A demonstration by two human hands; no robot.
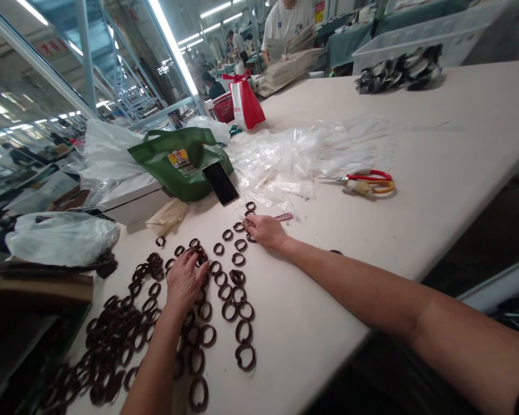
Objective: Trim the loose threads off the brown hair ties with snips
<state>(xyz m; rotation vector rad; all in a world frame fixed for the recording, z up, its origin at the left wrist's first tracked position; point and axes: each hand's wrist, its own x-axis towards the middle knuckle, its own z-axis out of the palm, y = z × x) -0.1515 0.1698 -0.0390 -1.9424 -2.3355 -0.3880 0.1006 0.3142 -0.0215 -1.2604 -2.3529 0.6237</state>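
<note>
Several dark brown hair rings [225, 288] lie spread over the white table [415, 173], with a denser heap [112, 334] at the near left. My left hand [185, 279] rests palm down on the rings, its fingers curled onto a ring by its fingertips. My right hand [264, 230] is closed in a pinch farther out, gripping a small pink tool [281, 217] beside a ring.
A black phone [220, 182] leans on a green bag [179, 161]. Clear plastic bags [303, 150] are piled mid-table, and red-and-yellow scissors [369, 181] lie to their right. A red bag [246, 104], a dark pile [398, 69] and a person in white [285, 23] are beyond.
</note>
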